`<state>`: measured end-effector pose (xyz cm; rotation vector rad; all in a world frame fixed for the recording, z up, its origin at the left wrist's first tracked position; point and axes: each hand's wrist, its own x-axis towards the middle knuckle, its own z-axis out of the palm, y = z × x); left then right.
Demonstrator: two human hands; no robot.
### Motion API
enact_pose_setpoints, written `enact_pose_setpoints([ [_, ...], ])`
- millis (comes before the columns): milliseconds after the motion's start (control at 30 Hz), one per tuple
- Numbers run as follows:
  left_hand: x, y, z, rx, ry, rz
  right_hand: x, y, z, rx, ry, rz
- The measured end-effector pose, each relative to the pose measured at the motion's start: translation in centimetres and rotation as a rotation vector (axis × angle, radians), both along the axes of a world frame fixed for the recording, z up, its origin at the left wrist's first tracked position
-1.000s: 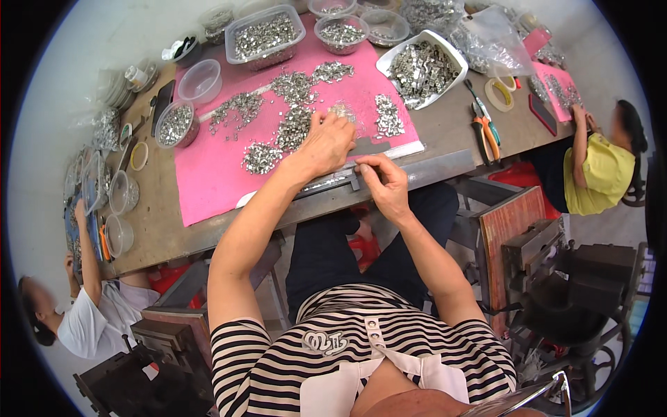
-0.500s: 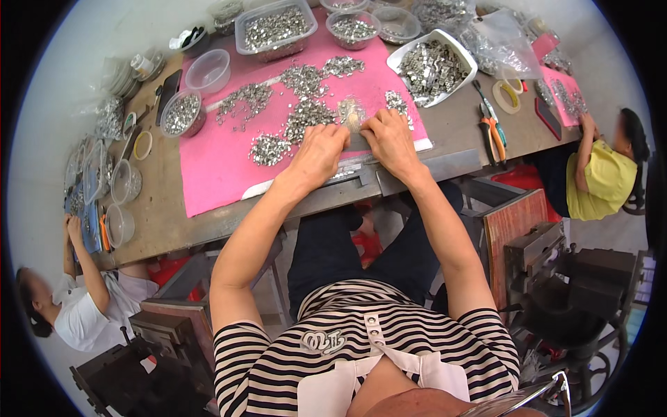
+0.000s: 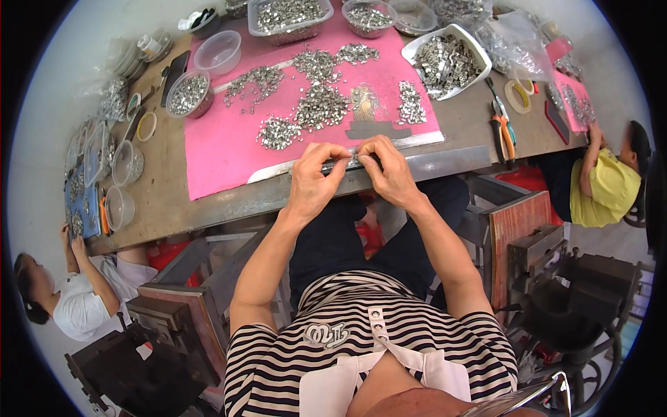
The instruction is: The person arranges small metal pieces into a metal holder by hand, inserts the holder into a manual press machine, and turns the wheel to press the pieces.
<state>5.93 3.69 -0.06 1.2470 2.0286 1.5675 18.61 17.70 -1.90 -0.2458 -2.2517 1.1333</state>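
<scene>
My left hand [image 3: 316,179] is at the table's front edge, thumb and fingertips pinched together. Beside it my right hand [image 3: 390,177] is closed the same way, its fingertips almost meeting the left's. Something small and metallic shows between them, but its shape is mostly hidden. Just beyond my fingers, flat grey strips [image 3: 379,131] lie on the pink mat [image 3: 229,163]. Past these sits a thin gold-coloured patch of fine pieces [image 3: 364,103]. Piles of small silvery metal pieces [image 3: 321,105] lie to its left, and a smaller pile [image 3: 411,104] to its right.
A white tray [image 3: 479,78] and clear tubs [image 3: 210,104] of metal parts stand around the mat. Orange-handled pliers [image 3: 501,132] and tape rolls [image 3: 517,97] lie to the right. One person [image 3: 603,184] works at far right, another [image 3: 87,302] at far left.
Both hands have drawn back toward me, from beside the gold-coloured patch to the table's front edge. The grey strips and the patch are now uncovered. The whole view has shifted slightly.
</scene>
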Motion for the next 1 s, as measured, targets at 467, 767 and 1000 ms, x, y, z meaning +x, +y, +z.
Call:
enact_pose_setpoints([
  [467,0.1,0.1,-0.9,0.036,0.050,0.023,-0.2,-0.2,-0.5,0.233,0.032,-0.042],
  [767,0.2,0.3,-1.0,0.058,0.094,0.034,0.3,-0.4,-0.4,0.329,0.080,-0.063],
  [1000,0.5,0.4,-1.4,0.099,0.128,0.060,0.6,0.0,0.1,0.362,0.061,-0.039],
])
